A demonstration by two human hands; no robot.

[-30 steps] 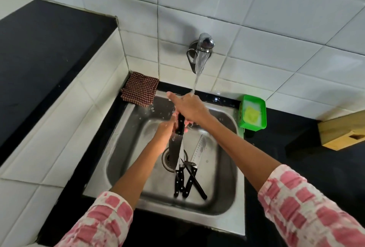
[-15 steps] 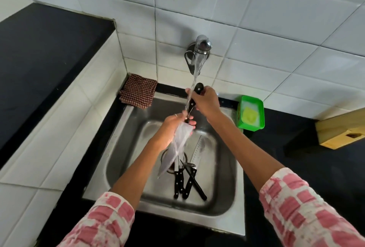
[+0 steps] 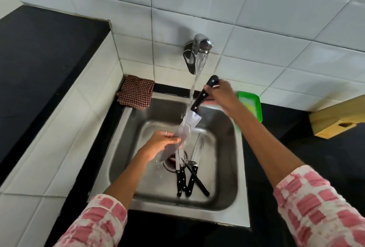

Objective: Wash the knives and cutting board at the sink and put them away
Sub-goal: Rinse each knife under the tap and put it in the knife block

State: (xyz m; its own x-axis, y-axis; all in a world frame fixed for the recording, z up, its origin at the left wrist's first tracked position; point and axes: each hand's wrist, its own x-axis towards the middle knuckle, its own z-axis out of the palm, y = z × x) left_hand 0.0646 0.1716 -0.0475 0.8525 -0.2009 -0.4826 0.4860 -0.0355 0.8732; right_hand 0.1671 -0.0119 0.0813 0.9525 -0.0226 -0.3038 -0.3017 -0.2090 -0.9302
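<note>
A large knife is being rinsed under the tap, its handle clamped in the right hand grip and its blade rubbed by the left hand, while more knives below likely await washing.

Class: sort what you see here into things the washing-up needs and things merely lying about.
Needed: big knife, right hand, left hand, knives in sink, tap, sink.
Lying about: checked cloth, green soap tray, wooden block.
</note>
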